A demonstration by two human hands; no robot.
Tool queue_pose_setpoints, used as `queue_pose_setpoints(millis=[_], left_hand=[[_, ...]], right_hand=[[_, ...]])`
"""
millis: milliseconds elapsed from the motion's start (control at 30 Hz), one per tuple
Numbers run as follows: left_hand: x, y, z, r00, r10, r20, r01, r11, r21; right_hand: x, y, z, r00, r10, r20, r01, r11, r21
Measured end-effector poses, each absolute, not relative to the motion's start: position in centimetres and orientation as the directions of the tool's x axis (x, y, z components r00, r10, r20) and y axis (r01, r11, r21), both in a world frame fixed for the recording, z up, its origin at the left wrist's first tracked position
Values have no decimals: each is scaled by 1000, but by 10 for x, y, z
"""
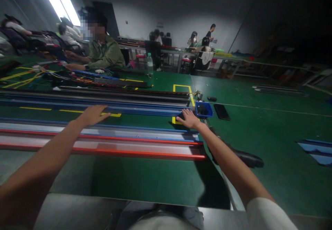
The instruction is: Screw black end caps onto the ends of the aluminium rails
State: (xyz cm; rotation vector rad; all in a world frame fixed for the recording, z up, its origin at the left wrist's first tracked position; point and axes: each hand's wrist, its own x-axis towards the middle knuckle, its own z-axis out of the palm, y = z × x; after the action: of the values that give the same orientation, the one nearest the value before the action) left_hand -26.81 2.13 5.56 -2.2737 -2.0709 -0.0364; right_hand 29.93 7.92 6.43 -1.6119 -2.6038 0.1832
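Green worktop (261, 126), which bore long parallel rails. Blue rail (145, 112): lay crosswise, left hand (91, 115) along its length, right hand (191, 119) at its right end; thumbs stood apart from fingers, but whether either hand gripped could not be told. Nearer: red-edged channel (145, 147). Beside right hand: blue bin (206, 116), then dark phone (222, 112).

Short, pale right sleeve (268, 213)
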Motion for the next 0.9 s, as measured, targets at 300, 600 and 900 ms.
queue_pose_setpoints(millis=[300,600,900], left_hand=[[-278,18,42,-7,1000,17,1000,7,-20],[-273,18,43,44,997,63,999,-42,-32],[-268,10,49,9,996,88,997,-2,-79]], right_hand=[[305,82,50,-461,887,-30,881,454,-130],[308,72,52,-466,883,-57,880,456,-130],[313,60,55,-452,884,-115,889,437,-136]])
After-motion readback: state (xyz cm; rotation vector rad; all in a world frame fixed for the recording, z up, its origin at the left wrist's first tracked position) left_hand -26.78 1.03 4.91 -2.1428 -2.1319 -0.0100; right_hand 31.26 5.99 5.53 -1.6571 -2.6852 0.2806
